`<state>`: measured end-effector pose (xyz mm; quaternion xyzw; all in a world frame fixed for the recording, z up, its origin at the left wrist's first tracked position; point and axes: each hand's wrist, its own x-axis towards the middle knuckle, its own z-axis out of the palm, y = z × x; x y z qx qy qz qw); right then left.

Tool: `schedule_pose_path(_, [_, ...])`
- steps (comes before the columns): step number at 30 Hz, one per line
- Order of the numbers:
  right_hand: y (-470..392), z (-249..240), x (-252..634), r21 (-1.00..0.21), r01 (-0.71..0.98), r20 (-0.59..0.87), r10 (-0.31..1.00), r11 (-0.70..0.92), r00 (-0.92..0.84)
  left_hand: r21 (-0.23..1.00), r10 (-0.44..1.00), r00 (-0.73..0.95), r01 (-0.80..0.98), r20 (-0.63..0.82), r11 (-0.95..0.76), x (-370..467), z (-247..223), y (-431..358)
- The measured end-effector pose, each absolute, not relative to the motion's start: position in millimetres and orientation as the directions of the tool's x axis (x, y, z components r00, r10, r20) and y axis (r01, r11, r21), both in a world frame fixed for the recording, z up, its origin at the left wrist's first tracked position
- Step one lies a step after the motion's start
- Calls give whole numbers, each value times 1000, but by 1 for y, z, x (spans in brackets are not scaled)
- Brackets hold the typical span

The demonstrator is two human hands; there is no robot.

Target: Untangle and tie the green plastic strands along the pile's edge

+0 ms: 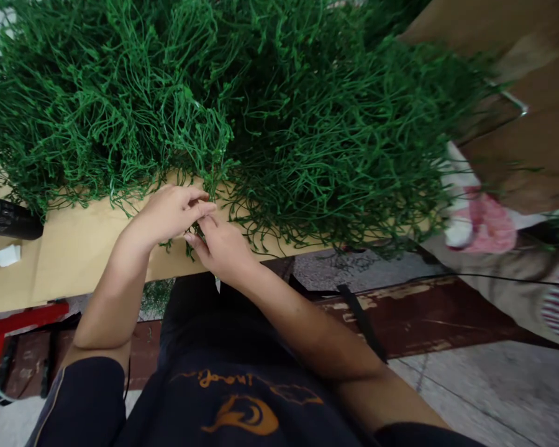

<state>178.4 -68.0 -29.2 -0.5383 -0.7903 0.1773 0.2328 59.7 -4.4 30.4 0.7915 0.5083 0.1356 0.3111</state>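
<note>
My left hand [177,214] and my right hand [223,245] meet at the near edge of the cardboard-covered table [84,248]. Fingers of both hands are pinched together around the thin stems of a green plant sprig [213,177], which looks like artificial greenery. Its branching top points away from me, toward the pile; the stem ends are mostly hidden by my fingers. Just beyond my hands spreads a large, tangled pile of green sprigs [345,143], some strands hanging over the table edge.
A black cylinder [9,217] with white lettering lies at the left, near a small white scrap [8,256]. Brown cardboard [526,130] stands at the right, above a red-and-white cloth [484,223]. A striped sleeve shows at the right edge. Below runs a worn brown bench [428,310].
</note>
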Motion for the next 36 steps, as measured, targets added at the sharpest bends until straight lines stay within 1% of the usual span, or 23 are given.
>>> schedule_pose_path(2, [-70,-27,185,-542,777,112,943,322,-313,670,844,488,706,-222,-232,62,25,0])
schedule_pose_path(4, [-71,-26,191,-551,781,74,949,296,-308,717,824,495,677,-276,-166,63,19,1])
schedule_pose_path(8, [-70,-30,201,-600,766,65,968,231,-241,829,843,465,558,-271,-41,70,8,-1])
schedule_pose_path(10, [-69,-34,204,-628,755,69,980,190,-188,857,858,443,515,-261,-5,74,4,-2])
schedule_pose_path(12, [-70,-38,207,-646,745,86,985,169,-149,861,876,407,509,-259,18,78,1,-4])
schedule_pose_path(14, [-72,-41,209,-666,723,121,983,181,-134,847,876,392,531,-282,35,80,-2,-5])
schedule_pose_path(17, [-73,-44,213,-704,674,187,974,222,-126,843,840,442,537,-316,34,79,-4,-8])
schedule_pose_path(22, [-70,-52,220,-688,677,267,959,259,-95,886,832,499,463,-240,-22,82,-9,-9])
schedule_pose_path(27, [-65,-58,241,-706,653,352,936,274,-13,902,821,529,430,-215,-40,93,-17,-10])
schedule_pose_path(30, [-65,-59,254,-712,636,365,931,297,-26,910,804,566,408,-184,-79,101,-20,-10])
schedule_pose_path(33, [-70,-60,257,-678,651,391,917,342,-74,925,817,552,374,-165,-66,107,-24,-6])
schedule_pose_path(36, [-78,-59,253,-600,687,446,884,410,-139,935,876,453,353,-166,-5,112,-33,-3])
